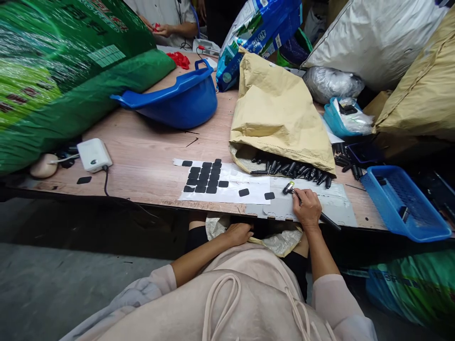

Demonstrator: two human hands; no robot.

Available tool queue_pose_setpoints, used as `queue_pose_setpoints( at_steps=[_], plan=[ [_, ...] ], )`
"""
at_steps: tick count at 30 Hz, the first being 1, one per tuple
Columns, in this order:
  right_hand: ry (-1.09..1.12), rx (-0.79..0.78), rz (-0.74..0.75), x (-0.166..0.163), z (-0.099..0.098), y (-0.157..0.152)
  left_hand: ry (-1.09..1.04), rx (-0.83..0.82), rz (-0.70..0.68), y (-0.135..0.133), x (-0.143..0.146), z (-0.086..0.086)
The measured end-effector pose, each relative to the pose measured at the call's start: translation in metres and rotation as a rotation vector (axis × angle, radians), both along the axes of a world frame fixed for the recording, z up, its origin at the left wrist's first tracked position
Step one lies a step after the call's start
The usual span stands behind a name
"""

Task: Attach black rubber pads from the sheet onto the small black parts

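Note:
My right hand [307,207] is closed around a small hammer [330,221] just over the front edge of the table. Its double-faced head [288,187], dark with a yellow end, points left, and the black handle sticks out behind my palm. Down at my lap, my left hand [240,234] has its fingers curled together by the mouth of an open sack [284,241] between my knees; what they hold is hidden. Rows of black rounded patches [203,176] lie on a white sheet [231,193], with loose ones nearer the hammer. Black tubular parts [291,168] spill from a tan sack [280,109].
A blue basin [177,102] and a large green sack [71,71] occupy the left. White adapter box [94,155] and cable lie near the front edge. At right stand a blue tray [405,201] and piled bags [373,42]. Another person's hands [161,30] hold something red across the table.

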State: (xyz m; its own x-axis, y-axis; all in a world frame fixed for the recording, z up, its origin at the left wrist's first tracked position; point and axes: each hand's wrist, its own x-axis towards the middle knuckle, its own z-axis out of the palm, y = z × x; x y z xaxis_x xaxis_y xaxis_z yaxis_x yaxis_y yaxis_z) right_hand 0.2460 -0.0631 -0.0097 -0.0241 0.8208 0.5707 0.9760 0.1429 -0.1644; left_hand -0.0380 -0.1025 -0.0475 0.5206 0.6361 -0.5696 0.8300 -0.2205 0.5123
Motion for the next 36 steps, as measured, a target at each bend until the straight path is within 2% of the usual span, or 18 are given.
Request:
queue_pose_setpoints(
  at_steps=[3,5,7,9,11,13,15,17,19,24,28,33,36],
  plan=[
    [0.009,0.003,0.012,0.000,-0.001,0.000,-0.082,0.012,-0.088,0.001,-0.003,0.015],
    [0.015,-0.005,0.009,0.000,-0.001,0.000,-0.260,0.012,-0.182,0.007,-0.002,0.036],
    [0.015,-0.014,0.003,-0.001,-0.002,0.000,-0.435,0.017,-0.211,0.021,0.002,0.060],
    [0.006,-0.016,-0.008,-0.001,-0.002,0.000,-0.525,0.129,-0.104,0.046,0.007,0.079],
    [-0.005,-0.011,-0.014,-0.001,-0.002,0.000,-0.508,0.385,0.086,0.078,0.012,0.088],
    [-0.007,-0.004,-0.008,-0.001,-0.002,0.000,-0.430,0.637,0.230,0.111,0.015,0.087],
    [-0.005,0.006,0.004,-0.001,-0.002,0.000,-0.340,0.759,0.273,0.139,0.016,0.081],
    [-0.004,0.005,0.006,-0.001,-0.002,0.000,-0.267,0.763,0.253,0.157,0.015,0.075],
    [-0.002,-0.008,-0.002,-0.001,-0.003,0.000,-0.232,0.739,0.229,0.163,0.013,0.070],
    [0.016,-0.037,-0.011,0.000,-0.005,0.000,-0.342,0.762,0.191,0.140,0.014,0.069],
    [0.031,-0.037,-0.003,0.002,-0.007,0.001,-0.430,0.641,0.097,0.114,0.028,0.064],
    [0.029,-0.028,-0.001,0.003,-0.008,0.001,-0.421,0.558,0.234,0.108,0.042,0.048],
    [0.022,-0.030,0.006,0.004,-0.006,0.001,-0.432,0.555,0.262,0.109,0.043,0.045]
  ],
)
